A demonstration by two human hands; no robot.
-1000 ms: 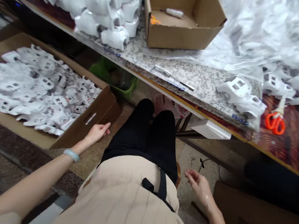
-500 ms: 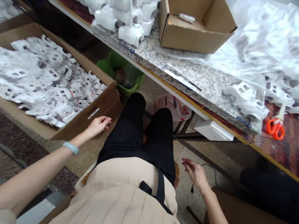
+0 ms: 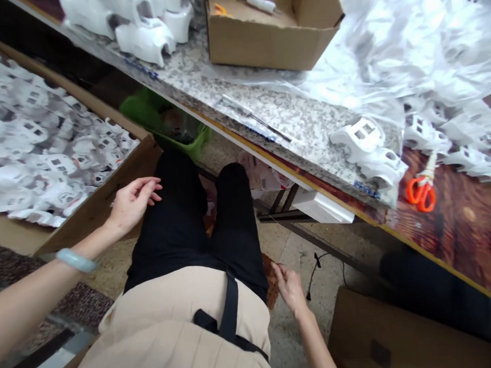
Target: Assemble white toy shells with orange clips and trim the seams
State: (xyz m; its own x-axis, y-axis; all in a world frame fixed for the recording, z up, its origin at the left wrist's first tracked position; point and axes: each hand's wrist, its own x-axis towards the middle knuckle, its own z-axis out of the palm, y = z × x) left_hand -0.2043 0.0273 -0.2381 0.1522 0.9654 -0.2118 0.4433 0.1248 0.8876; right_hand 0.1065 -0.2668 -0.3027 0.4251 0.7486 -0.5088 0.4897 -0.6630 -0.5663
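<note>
My left hand (image 3: 132,202) hovers open, fingers loosely spread, beside my black-trousered knee and just in front of the long cardboard box (image 3: 100,196) full of white plastic parts (image 3: 31,145). It holds nothing. My right hand (image 3: 289,286) is low at my right side, touching the edge of the brown seat (image 3: 271,276) under me; its fingers are partly curled against that edge. I sit with a beige apron over my lap.
A speckled worktop (image 3: 292,122) runs diagonally above my knees, carrying white plastic housings (image 3: 366,145), an open cardboard box (image 3: 266,33), orange scissors (image 3: 420,191) and a clear plastic bag of parts (image 3: 409,49). A green basket (image 3: 158,120) sits under it. Another cardboard box (image 3: 392,337) lies lower right.
The view swung left and down. My left hand rose and turned nearer my knee, away from the box front. My right hand dropped back to the seat edge.
</note>
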